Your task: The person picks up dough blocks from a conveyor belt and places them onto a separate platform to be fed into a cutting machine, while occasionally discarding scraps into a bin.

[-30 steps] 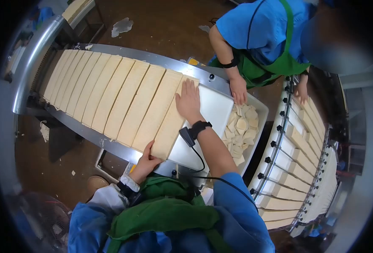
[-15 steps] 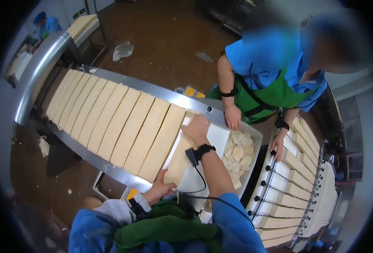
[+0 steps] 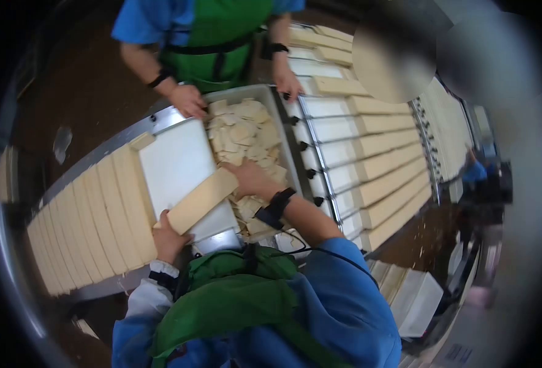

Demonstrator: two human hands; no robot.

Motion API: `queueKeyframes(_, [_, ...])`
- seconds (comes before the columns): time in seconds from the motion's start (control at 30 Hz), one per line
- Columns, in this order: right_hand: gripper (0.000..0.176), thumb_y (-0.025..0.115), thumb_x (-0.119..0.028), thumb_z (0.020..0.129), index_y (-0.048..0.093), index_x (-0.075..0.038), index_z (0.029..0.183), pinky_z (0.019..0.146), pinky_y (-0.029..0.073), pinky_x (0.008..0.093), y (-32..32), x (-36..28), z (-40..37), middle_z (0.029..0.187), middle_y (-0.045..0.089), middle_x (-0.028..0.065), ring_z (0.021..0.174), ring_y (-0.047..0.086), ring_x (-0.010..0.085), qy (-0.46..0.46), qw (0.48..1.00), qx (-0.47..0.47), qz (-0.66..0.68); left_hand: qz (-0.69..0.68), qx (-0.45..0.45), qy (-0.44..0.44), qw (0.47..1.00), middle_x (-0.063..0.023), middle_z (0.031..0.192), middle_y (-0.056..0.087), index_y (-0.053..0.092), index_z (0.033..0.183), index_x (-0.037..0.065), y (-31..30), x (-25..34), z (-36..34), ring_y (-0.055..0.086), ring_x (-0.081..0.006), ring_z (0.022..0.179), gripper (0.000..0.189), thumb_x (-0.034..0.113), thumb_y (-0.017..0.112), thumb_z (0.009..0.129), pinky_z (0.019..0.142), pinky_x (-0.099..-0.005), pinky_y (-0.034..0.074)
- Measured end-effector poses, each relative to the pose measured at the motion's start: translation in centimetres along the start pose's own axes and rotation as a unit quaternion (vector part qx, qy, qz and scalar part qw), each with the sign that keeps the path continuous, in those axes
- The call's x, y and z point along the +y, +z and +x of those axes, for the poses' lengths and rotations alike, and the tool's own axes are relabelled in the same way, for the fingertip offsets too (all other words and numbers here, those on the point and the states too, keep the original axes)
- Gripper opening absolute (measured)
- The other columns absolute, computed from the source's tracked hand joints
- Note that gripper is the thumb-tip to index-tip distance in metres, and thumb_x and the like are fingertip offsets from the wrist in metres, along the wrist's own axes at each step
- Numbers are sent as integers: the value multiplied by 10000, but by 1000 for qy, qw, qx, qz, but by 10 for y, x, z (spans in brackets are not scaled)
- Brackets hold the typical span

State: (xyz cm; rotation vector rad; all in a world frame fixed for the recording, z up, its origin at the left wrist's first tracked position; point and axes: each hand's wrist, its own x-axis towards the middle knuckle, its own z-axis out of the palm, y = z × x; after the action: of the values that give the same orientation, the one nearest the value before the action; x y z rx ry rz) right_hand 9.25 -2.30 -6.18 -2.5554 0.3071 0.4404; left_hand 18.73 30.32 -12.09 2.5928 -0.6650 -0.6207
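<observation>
A flat pale dough strip (image 3: 198, 199) lies slantwise over the white board (image 3: 182, 165), held at both ends. My left hand (image 3: 171, 237) grips its lower left end, thumb on top. At its upper right end, my right hand (image 3: 250, 178) has its fingers around the edge, above the bin of dough scraps (image 3: 243, 132). Left of the board, several long dough strips (image 3: 93, 221) lie side by side on the metal table. A short dough piece (image 3: 142, 141) sits at the board's upper left corner.
Across the bin stands a co-worker in a green apron (image 3: 222, 37); one hand (image 3: 188, 100) is at the bin's corner, the other (image 3: 288, 83) by the conveyor rail. Dough strips (image 3: 387, 165) lie in lanes on the right. White trays (image 3: 415, 300) stand at lower right.
The view has turned toward the right. Both my hands have moved the end strip away from the row, and it now slants across the board toward the scrap bin.
</observation>
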Motion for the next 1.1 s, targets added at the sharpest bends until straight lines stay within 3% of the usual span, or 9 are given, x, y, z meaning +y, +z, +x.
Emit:
queueKeyframes(0.17, [530,588,-122,874,592,-266,1385,775,505,460,33,2,-52,1008,595,227,964,605,396,103,971,197,-92,8,32,28,999,-201,1094,694,475,1344,100,7,25,10,681,-410,1019,847,211,885,611,870,-485,561])
queueKeyframes(0.37, [530,698,-184,800,632,-274,1318,761,511,461,-71,89,-147,964,598,193,912,614,380,135,925,345,-86,-99,8,200,975,-167,1124,677,521,1292,127,-1,171,37,640,-416,1025,770,219,889,622,884,-491,539])
queueKeyframes(0.53, [587,791,-122,676,650,-227,1236,802,548,474,-151,243,-147,967,674,221,932,652,404,140,935,326,-28,-62,37,258,963,-197,1089,689,503,1345,131,1,309,80,650,-420,1006,828,275,887,625,883,-484,540])
queueKeyframes(0.63, [768,794,-88,649,551,-182,1371,856,543,421,-156,319,-133,981,689,178,984,663,365,49,955,280,82,-1,11,239,971,-193,1156,689,512,1387,117,-4,368,106,655,-393,1084,905,327,905,600,930,-441,534])
queueKeyframes(0.77, [964,807,-152,688,350,-118,1536,931,540,429,-151,355,-134,1162,668,299,1110,670,385,190,882,183,390,49,-9,241,969,-191,1182,685,522,1396,122,-4,407,125,653,-413,1066,940,382,911,581,939,-442,528])
queueKeyframes(0.83, [924,785,-305,742,368,1,1508,971,510,457,-141,348,-133,1203,650,303,1141,644,387,273,861,332,272,7,-4,326,945,-173,1110,694,406,1515,147,4,416,127,692,-336,953,997,314,899,664,847,-394,553])
queueKeyframes(0.87, [763,723,-360,802,481,44,1402,938,498,481,-137,339,-134,1144,659,267,1063,639,382,300,881,366,-24,9,-7,325,946,-173,1110,694,406,1515,147,10,422,126,692,-336,953,997,314,899,664,847,-394,553])
queueKeyframes(1.03, [286,687,-201,801,666,21,979,823,475,488,-118,249,-136,922,623,194,896,587,375,171,830,526,-66,-378,-228,149,885,-109,927,674,181,1620,157,66,451,133,646,-164,783,1046,195,819,792,679,-304,524])
queueKeyframes(1.1, [295,699,-224,812,680,20,977,847,477,485,-110,222,-136,938,630,206,929,590,381,192,839,509,3,-322,-163,172,917,-94,888,671,177,1621,159,75,459,132,636,-168,734,1016,175,793,813,653,-332,515])
